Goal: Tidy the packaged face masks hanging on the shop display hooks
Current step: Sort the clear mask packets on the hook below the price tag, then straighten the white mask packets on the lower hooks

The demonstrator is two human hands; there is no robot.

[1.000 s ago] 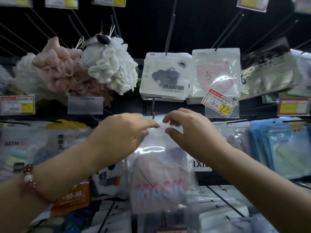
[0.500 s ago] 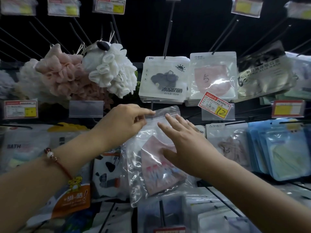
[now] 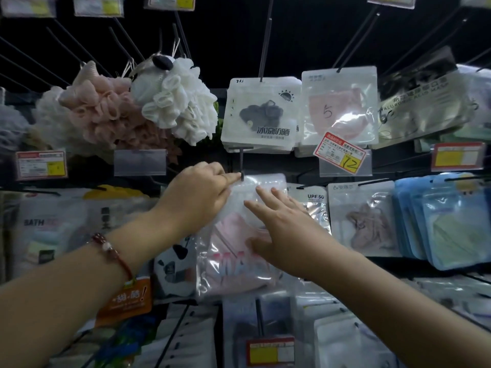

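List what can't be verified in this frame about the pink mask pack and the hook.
Head view only:
- Pack's hang hole on the hook: covered by left hand fingertips.
- Lettering on pink mask pack: partly covered by right hand.
- Left grip on the pack top: unclear.
- Price tag: small print unreadable.

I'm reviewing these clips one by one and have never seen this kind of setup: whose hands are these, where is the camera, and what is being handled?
There is no machine here. A person wears one wide-angle camera on the head, so you look forward and down along both arms at a shop display wall. The left hand, with a beaded bracelet at the wrist, pinches the top edge of a clear packaged pink mask right at the tip of a display hook. The right hand lies flat on the packet's front with straight fingers. Around it hang other mask packets, such as a white packet with a dark mask, and fluffy bath sponges.
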